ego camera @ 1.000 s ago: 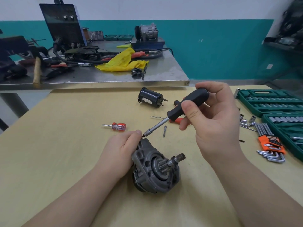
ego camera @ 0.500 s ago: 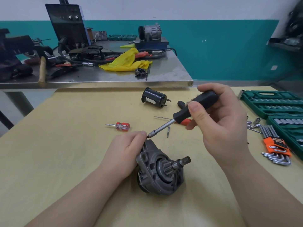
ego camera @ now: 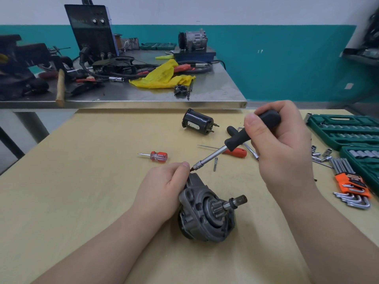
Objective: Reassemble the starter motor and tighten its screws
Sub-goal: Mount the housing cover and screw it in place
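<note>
The grey starter motor housing [ego camera: 207, 214] lies on the wooden table [ego camera: 82, 181] with its pinion shaft pointing right. My left hand [ego camera: 162, 189] grips its upper left side, fingertips pinched at a small screw by the driver's tip. My right hand [ego camera: 281, 144] holds the black-handled screwdriver [ego camera: 235, 142], angled down-left, its bit at the housing's top ear. A black cylindrical motor body [ego camera: 198, 121] lies farther back. One loose bolt [ego camera: 215, 164] rests near the driver shaft.
A small red-handled screwdriver [ego camera: 156, 156] lies left of centre, a red-handled tool [ego camera: 235, 152] under the driver. Green socket cases [ego camera: 346, 130], loose sockets [ego camera: 320, 154] and orange hex key sets [ego camera: 352, 187] fill the right side. A cluttered steel bench [ego camera: 205, 95] stands behind.
Both hands, the screwdriver and the housing keep the same pose relative to each other. Only the head view shifted slightly, so the scene sits a little more to the right.
</note>
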